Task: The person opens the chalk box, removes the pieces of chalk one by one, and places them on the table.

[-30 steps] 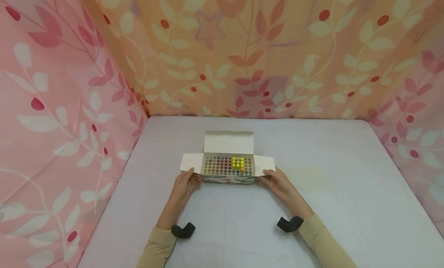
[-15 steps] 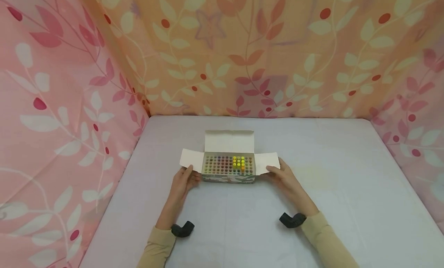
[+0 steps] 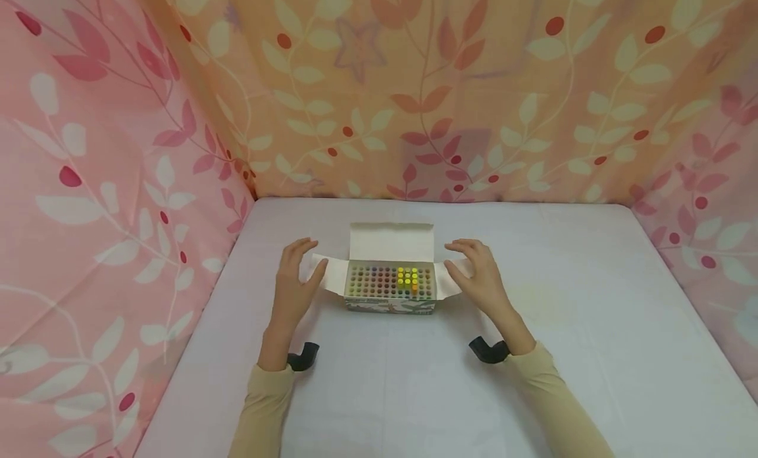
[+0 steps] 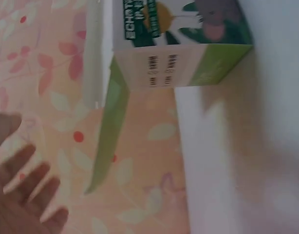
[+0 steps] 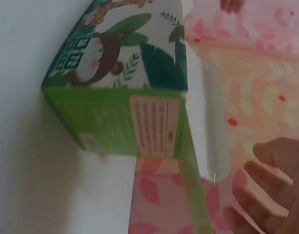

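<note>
A cardboard box (image 3: pixel 389 306) with its lid and side flaps spread out stands mid-table. Rows of round coloured marker ends (image 3: pixel 373 282) fill it, with several yellow ones and an orange one sticking up at the right. My left hand (image 3: pixel 291 283) is raised beside the left flap (image 3: pixel 336 274), fingers apart and holding nothing. On the other side my right hand (image 3: pixel 484 283) hovers over the right flap (image 3: pixel 444 283), thumb and fingers spread, likewise holding nothing. Animal and leaf drawings cover the box's front (image 5: pixel 125 53) in the right wrist view.
The box's white lid (image 3: pixel 391 242) stands up at the back. A white cloth covers the table (image 3: pixel 379 385). Leaf-patterned curtains (image 3: pixel 379 116) close off the back and both sides. A black camera mount (image 3: pixel 304 357) sits on the left wrist, and another mount (image 3: pixel 489 350) on the right.
Both hands have let go of the side flaps, risen and moved forward, with fingers spread. The flaps stay spread outward, and the box has stayed in place.
</note>
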A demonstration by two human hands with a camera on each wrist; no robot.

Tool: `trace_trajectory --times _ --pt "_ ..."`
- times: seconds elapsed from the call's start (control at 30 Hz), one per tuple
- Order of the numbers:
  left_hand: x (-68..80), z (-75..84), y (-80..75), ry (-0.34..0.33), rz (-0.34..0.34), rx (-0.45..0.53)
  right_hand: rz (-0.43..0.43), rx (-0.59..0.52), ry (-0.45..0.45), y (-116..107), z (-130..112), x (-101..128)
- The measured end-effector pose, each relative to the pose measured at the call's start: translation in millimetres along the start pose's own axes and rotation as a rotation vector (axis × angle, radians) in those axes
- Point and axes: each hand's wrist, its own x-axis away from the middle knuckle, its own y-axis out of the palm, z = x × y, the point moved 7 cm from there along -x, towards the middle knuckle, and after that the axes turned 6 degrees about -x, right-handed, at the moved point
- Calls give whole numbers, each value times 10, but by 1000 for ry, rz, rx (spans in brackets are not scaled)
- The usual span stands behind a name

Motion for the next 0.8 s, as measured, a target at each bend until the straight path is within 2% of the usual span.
trace_trajectory --times 0.07,0.17,0.27,0.37,0.53,0.8 --pt "-58 121 127 94 -100 -19 -53 1 -18 125 -61 -57" --pt "-82 204 367 160 -265 -27 -137 29 -40 347 -115 -129" --pt "-71 184 583 160 -383 -46 -203 89 -69 560 -124 -166" --pt "-50 107 747 109 -470 -82 -221 150 -87 689 -117 -187" --pt "12 -5 900 51 -567 -138 -248 183 -83 785 -92 -208" --pt "80 -43 992 60 -600 -151 -311 230 -81 832 -101 -215"
